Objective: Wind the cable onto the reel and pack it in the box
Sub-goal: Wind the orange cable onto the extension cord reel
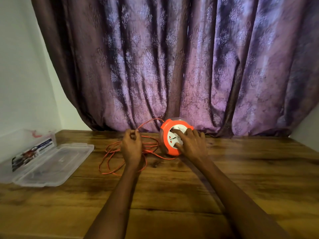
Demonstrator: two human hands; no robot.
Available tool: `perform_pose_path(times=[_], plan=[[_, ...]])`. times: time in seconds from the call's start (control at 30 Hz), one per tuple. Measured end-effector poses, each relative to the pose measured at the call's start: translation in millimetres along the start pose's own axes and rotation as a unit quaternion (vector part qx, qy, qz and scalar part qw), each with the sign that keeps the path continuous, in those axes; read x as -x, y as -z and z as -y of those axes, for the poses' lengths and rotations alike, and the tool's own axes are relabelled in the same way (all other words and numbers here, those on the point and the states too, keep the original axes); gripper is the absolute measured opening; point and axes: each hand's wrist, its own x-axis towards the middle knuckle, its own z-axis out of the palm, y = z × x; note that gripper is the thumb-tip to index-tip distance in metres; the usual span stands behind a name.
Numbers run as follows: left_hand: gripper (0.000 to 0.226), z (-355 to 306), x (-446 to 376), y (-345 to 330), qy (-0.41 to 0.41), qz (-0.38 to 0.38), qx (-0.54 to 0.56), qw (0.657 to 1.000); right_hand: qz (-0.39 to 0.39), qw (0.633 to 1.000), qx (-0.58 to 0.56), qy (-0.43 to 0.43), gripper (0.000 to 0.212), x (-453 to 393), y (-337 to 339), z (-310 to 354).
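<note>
An orange round reel (170,149) with a white socket face stands tilted on its edge at the back of the wooden table. My right hand (190,144) grips its face, thumb low and fingers across the top. Thin orange cable (112,156) lies in loose loops on the table to the reel's left. My left hand (132,147) pinches a strand of that cable, which arcs up and over to the top of the reel. A clear plastic box (27,140) stands at the far left, with its clear lid (51,163) lying beside it.
A purple patterned curtain (172,66) hangs right behind the table's back edge, touching the reel. A white wall (20,66) rises at the left. A printed label (32,152) shows on the box's side. The wooden table (172,195) spreads out in front of the reel.
</note>
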Motion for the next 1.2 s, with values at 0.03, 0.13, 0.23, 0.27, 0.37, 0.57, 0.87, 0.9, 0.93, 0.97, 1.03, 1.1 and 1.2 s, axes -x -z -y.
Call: perform_pose_path(times=[0.03,0.13,0.23,0.27,0.37,0.57,0.87,0.9,0.93,0.97,1.03,1.1,1.2], plan=[[0.017,2,-3,2,0.025,0.016,-0.022,0.999,-0.009,1.000,-0.003,-0.004,0.061,1,0,-1],[0.020,11,-8,3,0.055,0.083,-0.095,0.990,-0.030,0.999,-0.009,-0.021,0.060,-1,0,-4],[0.016,14,-8,-1,0.039,0.184,-0.077,0.979,-0.036,0.998,-0.032,-0.043,0.057,-7,2,-3],[0.015,14,-6,-3,0.041,0.225,-0.054,0.972,-0.032,0.997,-0.040,-0.053,0.057,-9,2,-2],[0.011,11,-1,-5,0.014,0.272,-0.015,0.962,-0.026,0.995,-0.058,-0.076,0.057,-14,1,2],[0.025,-15,16,-4,-0.266,0.071,-0.118,0.954,-0.024,0.995,-0.053,-0.086,0.061,-22,-5,5],[0.029,-11,32,-30,0.004,0.194,0.042,0.980,-0.048,0.996,-0.046,-0.057,0.061,-25,-6,7],[0.027,-11,31,-31,0.037,0.185,0.087,0.978,-0.052,0.997,-0.046,-0.045,0.061,-24,-6,8],[0.025,-13,30,-32,0.068,0.191,0.134,0.970,-0.054,0.997,-0.041,-0.032,0.061,-23,-7,9],[0.025,-14,29,-33,0.092,0.209,0.179,0.957,-0.054,0.998,-0.034,-0.018,0.061,-22,-8,10],[0.030,-13,26,-36,0.127,0.234,0.224,0.937,-0.054,0.998,-0.030,0.001,0.061,-21,-8,12],[0.030,-9,24,-37,0.165,0.245,0.242,0.924,-0.057,0.997,-0.043,-0.006,0.061,-23,-4,13],[0.018,-6,26,-38,0.158,0.255,0.239,0.923,-0.029,0.989,-0.103,-0.105,0.064,-29,0,19]])
